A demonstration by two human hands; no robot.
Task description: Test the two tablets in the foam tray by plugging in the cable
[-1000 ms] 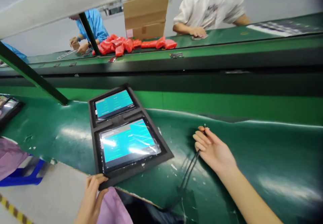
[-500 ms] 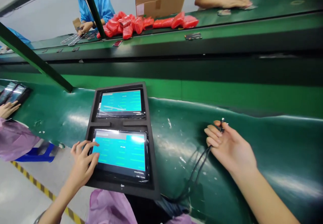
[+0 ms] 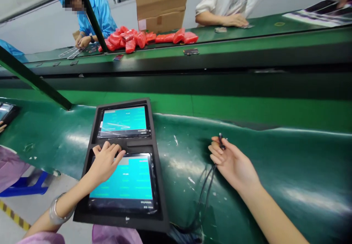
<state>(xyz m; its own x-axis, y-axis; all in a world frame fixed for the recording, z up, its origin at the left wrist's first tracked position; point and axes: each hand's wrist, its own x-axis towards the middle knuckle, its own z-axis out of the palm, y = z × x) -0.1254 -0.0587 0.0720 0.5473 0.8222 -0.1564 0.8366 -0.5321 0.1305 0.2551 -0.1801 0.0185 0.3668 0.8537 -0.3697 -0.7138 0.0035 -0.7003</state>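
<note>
Green belt [image 3: 288,163], right hand [image 3: 233,163] pinching cable [image 3: 205,189] (plug pointing away), left hand [image 3: 106,161] spread on tablet [image 3: 129,185]

Tray [image 3: 110,220] on the near belt [image 3: 288,170], left of centre, with two tablets: far tablet [image 3: 123,121] in its far compartment, near tablet [image 3: 129,185] in its near one. Left hand [image 3: 106,161] on the near tablet's far edge. Right hand [image 3: 233,163] right of the tray, cable [image 3: 205,189] trailing nearward. Packets [image 3: 132,40] and box [image 3: 161,5] behind, on the far conveyor [image 3: 247,49].
</note>
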